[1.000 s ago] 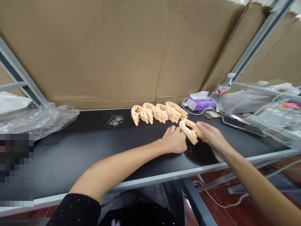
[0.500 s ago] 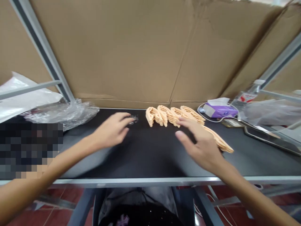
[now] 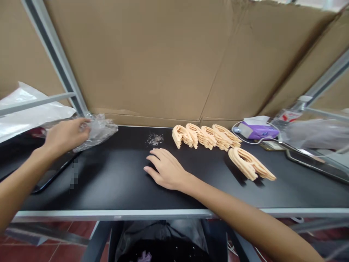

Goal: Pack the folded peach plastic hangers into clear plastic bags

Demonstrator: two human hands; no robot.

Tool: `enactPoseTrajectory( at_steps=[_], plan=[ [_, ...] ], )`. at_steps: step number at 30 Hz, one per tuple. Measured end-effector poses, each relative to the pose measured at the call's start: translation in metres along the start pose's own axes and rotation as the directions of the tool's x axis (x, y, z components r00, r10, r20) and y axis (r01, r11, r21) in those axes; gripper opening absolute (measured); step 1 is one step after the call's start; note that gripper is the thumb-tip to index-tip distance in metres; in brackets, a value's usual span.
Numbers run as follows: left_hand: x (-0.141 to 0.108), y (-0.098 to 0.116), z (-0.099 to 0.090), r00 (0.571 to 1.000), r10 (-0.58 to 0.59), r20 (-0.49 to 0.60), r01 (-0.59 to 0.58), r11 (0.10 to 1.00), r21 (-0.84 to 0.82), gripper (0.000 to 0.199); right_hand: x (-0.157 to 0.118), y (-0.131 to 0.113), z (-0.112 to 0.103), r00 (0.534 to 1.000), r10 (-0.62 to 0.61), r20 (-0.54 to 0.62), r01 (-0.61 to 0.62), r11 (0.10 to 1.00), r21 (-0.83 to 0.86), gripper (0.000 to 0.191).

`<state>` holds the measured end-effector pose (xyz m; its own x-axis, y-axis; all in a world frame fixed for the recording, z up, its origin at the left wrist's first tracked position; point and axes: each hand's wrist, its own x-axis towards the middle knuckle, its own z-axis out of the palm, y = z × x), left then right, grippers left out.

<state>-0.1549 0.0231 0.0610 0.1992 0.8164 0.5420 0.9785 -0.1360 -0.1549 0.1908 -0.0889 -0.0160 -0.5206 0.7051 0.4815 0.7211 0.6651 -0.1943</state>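
Observation:
At the left end of the black table, my left hand (image 3: pixel 67 134) is over a crumpled clear plastic bag (image 3: pixel 102 128). Its fingers curl inward with the thumb, apparently gripping the film, though the fingertips are partly hidden. My right hand (image 3: pixel 167 170) lies palm down near the table's middle, fingers stretched out and slightly apart, holding nothing. Just beyond its fingertips is a small scatter of light bits (image 3: pixel 155 139). Stacks of flat, cream-coloured pieces with cut-out loops (image 3: pixel 205 136) stand in a row at the back. Another such stack (image 3: pixel 251 163) lies separately, closer to the front right.
A purple tissue pack (image 3: pixel 257 128), a white cable (image 3: pixel 249 141) and a clear bottle (image 3: pixel 290 113) are at the back right, beside a dark tablet-like device (image 3: pixel 317 165). White plastic sheeting (image 3: pixel 29 111) hangs over the left end. Cardboard (image 3: pixel 152 62) walls the back; metal posts (image 3: pixel 56 54) frame the sides.
My left hand has moved left from beside the scattered bits to the plastic bag. My right hand has moved left, away from the separate stack, and now rests near the table's middle.

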Motion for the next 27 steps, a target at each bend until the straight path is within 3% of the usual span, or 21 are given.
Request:
enactPoseTrajectory(
  at_steps=[2, 4, 6, 7, 8, 10, 13, 15, 18, 20, 21, 24, 26, 27],
  plan=[
    [0.004, 0.025, -0.009, 0.997, -0.039, -0.064, 0.034, 0.997, -0.072, 0.045, -0.002, 0.005, -0.003, 0.998, 0.054, -0.020, -0.053, 0.998, 0.013, 0.034],
    [0.003, 0.057, -0.021, 0.986, 0.010, -0.169, -0.034, 0.989, -0.142, 0.046, -0.001, 0.009, -0.005, 0.990, 0.140, -0.034, -0.136, 0.987, 0.089, 0.036],
    [-0.002, 0.091, -0.032, 0.946, 0.044, -0.320, -0.094, 0.985, -0.143, 0.042, 0.003, 0.012, -0.006, 0.962, 0.271, -0.038, -0.251, 0.931, 0.264, 0.040],
    [-0.006, 0.107, -0.035, 0.934, 0.134, -0.331, -0.185, 0.974, -0.128, 0.042, 0.006, 0.014, -0.006, 0.937, 0.347, -0.031, -0.309, 0.868, 0.388, 0.043],
    [-0.010, 0.123, -0.036, 0.909, 0.214, -0.358, -0.270, 0.956, -0.116, 0.041, 0.010, 0.016, -0.007, 0.905, 0.425, -0.012, -0.356, 0.772, 0.526, 0.046],
    [-0.021, 0.150, -0.033, 0.868, 0.364, -0.338, -0.428, 0.893, -0.139, 0.042, 0.016, 0.020, -0.009, 0.835, 0.545, 0.078, -0.384, 0.475, 0.792, 0.051],
    [-0.038, 0.180, -0.018, 0.791, 0.541, -0.285, -0.603, 0.768, -0.215, 0.040, 0.020, 0.024, -0.017, 0.775, 0.589, 0.229, -0.275, -0.011, 0.961, 0.051],
    [-0.046, 0.192, -0.008, 0.759, 0.600, -0.252, -0.650, 0.715, -0.257, 0.038, 0.020, 0.026, -0.021, 0.745, 0.616, 0.257, -0.209, -0.151, 0.966, 0.045],
    [-0.052, 0.195, 0.002, 0.737, 0.634, -0.235, -0.672, 0.649, -0.358, 0.041, 0.018, 0.029, -0.024, 0.672, 0.699, 0.244, -0.188, -0.158, 0.969, 0.036],
    [-0.048, 0.188, 0.005, 0.770, 0.571, -0.286, -0.632, 0.624, -0.460, 0.041, 0.018, 0.030, -0.024, 0.639, 0.732, 0.235, -0.171, -0.163, 0.972, 0.030],
    [-0.045, 0.183, 0.006, 0.810, 0.495, -0.315, -0.584, 0.631, -0.511, 0.038, 0.018, 0.031, -0.024, 0.633, 0.737, 0.236, -0.156, -0.177, 0.972, 0.028],
    [-0.028, 0.163, 0.015, 0.931, 0.092, -0.354, -0.317, 0.686, -0.655, 0.030, 0.019, 0.032, -0.024, 0.655, 0.713, 0.250, -0.111, -0.237, 0.965, 0.022],
    [-0.015, 0.150, 0.023, 0.925, -0.232, -0.300, -0.098, 0.617, -0.781, 0.037, 0.019, 0.031, -0.024, 0.669, 0.692, 0.269, -0.101, -0.274, 0.956, 0.020],
    [-0.009, 0.144, 0.026, 0.901, -0.372, -0.225, -0.008, 0.504, -0.864, 0.045, 0.019, 0.031, -0.024, 0.672, 0.687, 0.277, -0.101, -0.286, 0.953, 0.018]
  ],
)
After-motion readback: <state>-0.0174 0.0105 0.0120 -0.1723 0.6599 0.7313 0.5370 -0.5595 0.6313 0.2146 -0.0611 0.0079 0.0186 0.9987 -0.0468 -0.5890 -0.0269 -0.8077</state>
